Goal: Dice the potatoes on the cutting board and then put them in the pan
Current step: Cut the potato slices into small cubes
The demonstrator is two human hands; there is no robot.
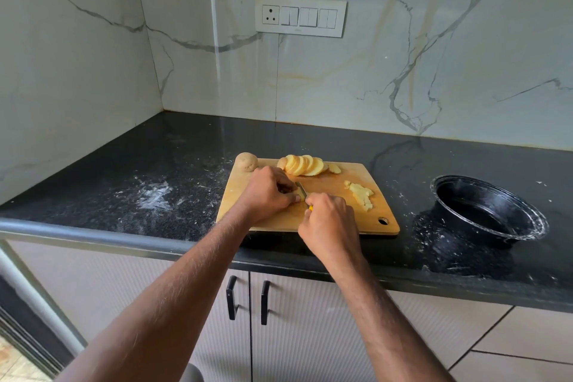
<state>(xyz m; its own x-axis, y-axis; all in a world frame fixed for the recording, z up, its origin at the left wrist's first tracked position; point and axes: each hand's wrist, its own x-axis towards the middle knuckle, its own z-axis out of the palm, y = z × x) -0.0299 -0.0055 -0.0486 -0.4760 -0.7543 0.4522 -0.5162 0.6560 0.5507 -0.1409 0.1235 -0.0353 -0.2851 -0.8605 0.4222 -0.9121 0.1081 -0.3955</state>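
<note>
Looking down from the head camera, a wooden cutting board point(341, 214) lies on a black stone counter point(173, 170), near its front edge. The left hand point(268, 194) rests on the middle of the board with its fingers curled down over a small piece of potato point(298, 194), pinning it against the wood; only a pale sliver of that piece shows past the fingertips. The right hand point(330, 222) sits just beside it, fingers wrapped round the yellow handle of a knife point(302, 190), whose short blade stands between the two hands, touching the held piece. At the board's far edge a row of round potato slices point(305, 165) leans one against the next, with a stray slice lying just to their right. A small heap of diced potato point(361, 194) lies on the board's right side, apart from the hands, above the hanging hole in the corner. One whole unpeeled potato point(246, 161) sits at the board's far left corner, partly overhanging the counter. A black pan point(490, 211) stands on the counter well to the right of the board, its inside dark, its rim flecked with white. White powdery smears mark the counter to the left of the board and around the pan. Behind, a marbled wall carries a white switch panel point(300, 16), and below the counter two cabinet doors show black handles point(231, 298).
</note>
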